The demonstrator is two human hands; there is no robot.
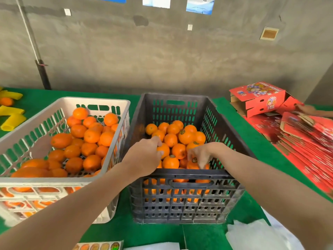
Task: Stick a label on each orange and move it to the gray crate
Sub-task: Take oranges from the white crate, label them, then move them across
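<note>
Far left on the green worktop: yellow foam sleeves, one stray orange.

White crate, left: well stocked with loose oranges; no labels visible on them.

Gray crate, centre, just beside the white one: oranges piled inside, several showing dark round labels.

Left hand reaches over the gray crate's near rim, fingers curled round an orange resting on the pile.

Right hand is also inside, fingers spread and pointing down onto a labelled orange in the near right corner; cannot tell whether it grips or only touches.

Label sheet lies at the near edge. Red cartons far right.

Step, by my reading: depositing fruit in the gray crate. Next calls for letting go, peeling a fresh label from the sheet, and taking an unlabelled orange from the white crate.
</note>
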